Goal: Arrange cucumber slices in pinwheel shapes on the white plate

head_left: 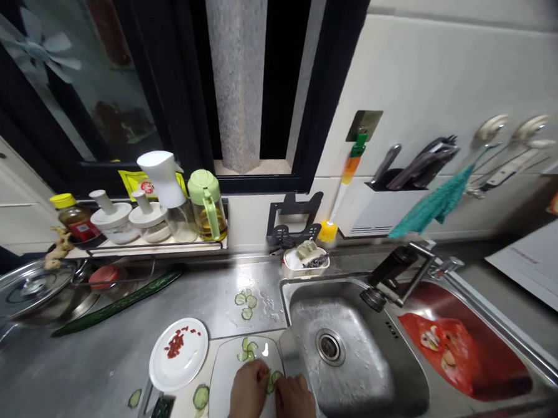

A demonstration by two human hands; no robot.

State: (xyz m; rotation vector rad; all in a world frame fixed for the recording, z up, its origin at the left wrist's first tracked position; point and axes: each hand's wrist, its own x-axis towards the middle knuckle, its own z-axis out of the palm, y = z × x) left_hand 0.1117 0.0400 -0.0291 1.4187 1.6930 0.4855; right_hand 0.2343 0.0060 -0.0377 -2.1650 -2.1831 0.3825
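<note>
My left hand (pixel 247 391) and my right hand (pixel 295 402) rest side by side on a white plate (pixel 226 371) at the bottom edge of the view. Both have their fingers curled down onto thin cucumber slices (pixel 272 378) between them, pinching them against the plate. More cucumber slices (pixel 247 349) lie at the plate's far end. Another small pile of slices (pixel 246 304) sits on the steel counter beyond.
A white plate with red chilli bits (pixel 178 353) lies left of my hands. A long cucumber (pixel 119 300) lies on the counter, with a knife (pixel 162 410) at the bottom. The steel sink (pixel 350 356) is right of my hands, a red bag (pixel 444 345) in the second basin. Bottles (pixel 204 208) line the back.
</note>
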